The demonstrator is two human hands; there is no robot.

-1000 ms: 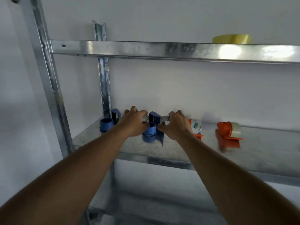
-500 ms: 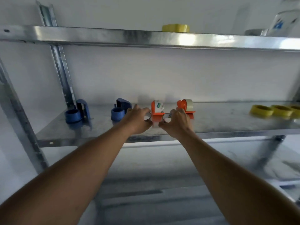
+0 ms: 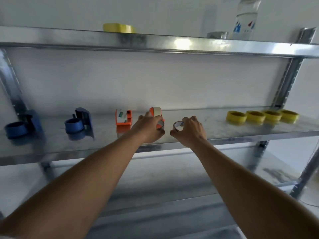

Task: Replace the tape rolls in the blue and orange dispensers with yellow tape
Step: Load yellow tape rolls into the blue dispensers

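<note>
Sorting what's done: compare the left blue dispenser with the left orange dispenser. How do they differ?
The left blue dispenser shows only blue parts, no pale roll visible; the left orange dispenser holds a whitish roll. Blue sits at the shelf's far left, orange near the middle. Neither is touched by a hand.

One head-worn camera looks forward along both outstretched arms at the middle shelf point(image 3: 224, 133), roughly level with it. The upper shelf point(image 3: 155, 44) sits above the grips, its top seemingly hidden. No second view.
</note>
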